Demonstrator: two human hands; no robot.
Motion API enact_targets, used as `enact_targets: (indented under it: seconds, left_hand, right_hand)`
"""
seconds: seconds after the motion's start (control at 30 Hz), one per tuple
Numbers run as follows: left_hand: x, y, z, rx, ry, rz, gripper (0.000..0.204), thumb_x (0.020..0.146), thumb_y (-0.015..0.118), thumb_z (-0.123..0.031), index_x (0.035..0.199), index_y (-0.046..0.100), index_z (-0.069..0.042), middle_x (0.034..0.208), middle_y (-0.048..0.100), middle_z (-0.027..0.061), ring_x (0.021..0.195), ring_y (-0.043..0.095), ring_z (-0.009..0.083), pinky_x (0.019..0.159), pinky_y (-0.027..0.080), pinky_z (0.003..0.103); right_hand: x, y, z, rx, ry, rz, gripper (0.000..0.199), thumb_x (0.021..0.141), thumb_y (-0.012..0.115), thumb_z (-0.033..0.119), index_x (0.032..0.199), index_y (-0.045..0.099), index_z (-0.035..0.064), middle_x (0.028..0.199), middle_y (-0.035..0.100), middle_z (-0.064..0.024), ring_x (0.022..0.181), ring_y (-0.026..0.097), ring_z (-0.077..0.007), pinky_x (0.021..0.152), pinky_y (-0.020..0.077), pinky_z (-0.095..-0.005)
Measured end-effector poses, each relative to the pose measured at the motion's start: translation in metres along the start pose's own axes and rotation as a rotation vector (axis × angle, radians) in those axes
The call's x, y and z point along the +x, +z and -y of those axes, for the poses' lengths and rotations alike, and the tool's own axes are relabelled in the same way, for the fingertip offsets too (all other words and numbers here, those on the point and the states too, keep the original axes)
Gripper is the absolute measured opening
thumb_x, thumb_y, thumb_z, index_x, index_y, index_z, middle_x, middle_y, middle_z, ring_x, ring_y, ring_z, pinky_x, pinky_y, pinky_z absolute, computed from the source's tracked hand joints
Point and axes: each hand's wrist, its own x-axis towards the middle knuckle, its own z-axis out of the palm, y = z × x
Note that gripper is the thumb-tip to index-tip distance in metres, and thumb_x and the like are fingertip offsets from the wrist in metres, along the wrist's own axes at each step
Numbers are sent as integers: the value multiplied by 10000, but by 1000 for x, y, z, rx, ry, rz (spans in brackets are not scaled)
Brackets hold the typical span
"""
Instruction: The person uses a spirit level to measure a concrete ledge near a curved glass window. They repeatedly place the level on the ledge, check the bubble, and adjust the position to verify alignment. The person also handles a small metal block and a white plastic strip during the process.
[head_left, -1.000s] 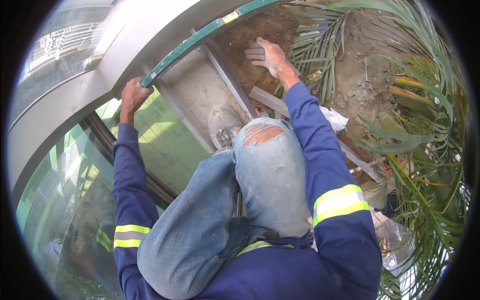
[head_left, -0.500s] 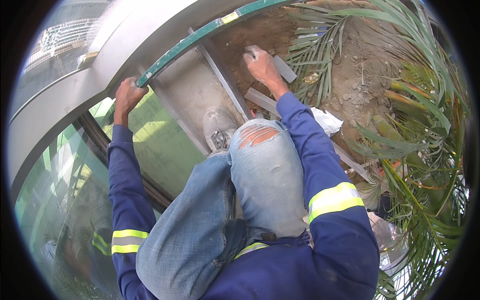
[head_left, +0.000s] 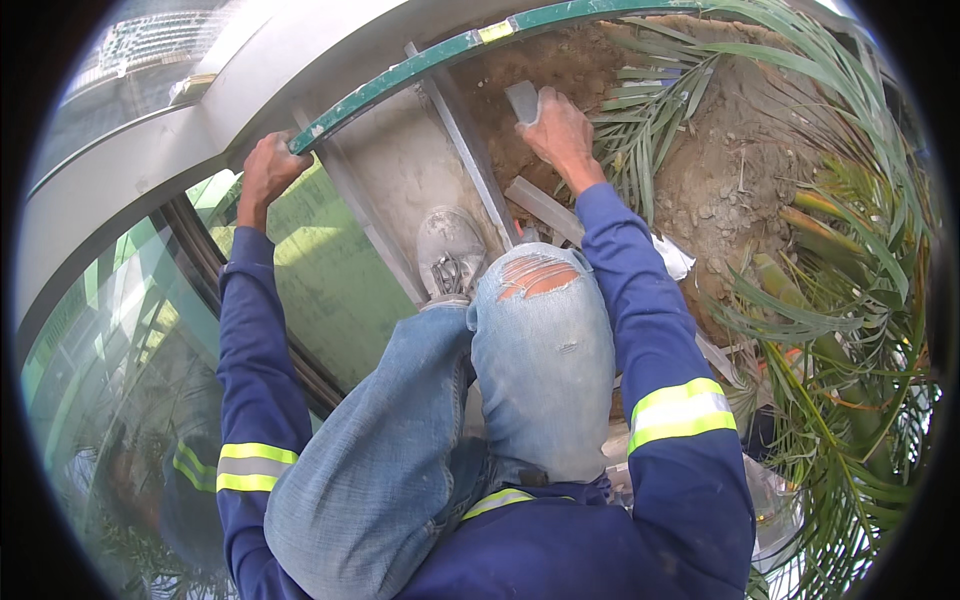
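My left hand (head_left: 268, 175) is closed around the left end of a long green spirit level (head_left: 400, 65) with a yellow vial window. The level lies across the tops of two grey metal bars. Off to the right, my right hand (head_left: 562, 135) grips a small flat grey piece (head_left: 522, 101), which sticks out past the fingers on the left, above brown soil. Its exact material I cannot make out. Just below that hand, a longer pale grey strip (head_left: 545, 208) rests on the ground, partly covered by my sleeve.
One metal bar (head_left: 465, 145) runs from the level toward my raised knee. My dusty shoe (head_left: 448, 250) stands on a pale ledge (head_left: 405, 160). Glass panels (head_left: 130, 370) and a grey frame (head_left: 110, 185) line the left. Palm fronds (head_left: 840, 330) and loose soil (head_left: 745, 165) fill the right.
My right hand has taken hold of the small grey piece, which lay beside the wrist before, and now has it farther left. The left hand keeps its grip on the level.
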Motion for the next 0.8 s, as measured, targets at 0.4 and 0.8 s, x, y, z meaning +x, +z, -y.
enact_targets:
  seconds: [0.4, 0.8]
  left_hand:
    - [-4, -1, 1, -32, -16, 10, 353, 715, 672, -304, 961, 754, -65, 826, 706, 227, 828, 672, 445, 776, 529, 493]
    - [0, 1, -1, -5, -35, 45, 356, 705, 678, -295, 966, 756, -66, 840, 706, 232, 842, 672, 458, 787, 530, 505]
  right_hand:
    - [62, 44, 33, 43, -146, 196, 347, 877, 666, 237, 1176, 661, 59, 1063, 736, -231, 1078, 686, -447, 912, 548, -535]
    - [80, 60, 34, -21, -146, 164, 253, 840, 614, 194, 1014, 738, 59, 1062, 735, -243, 1019, 700, -455, 878, 568, -530]
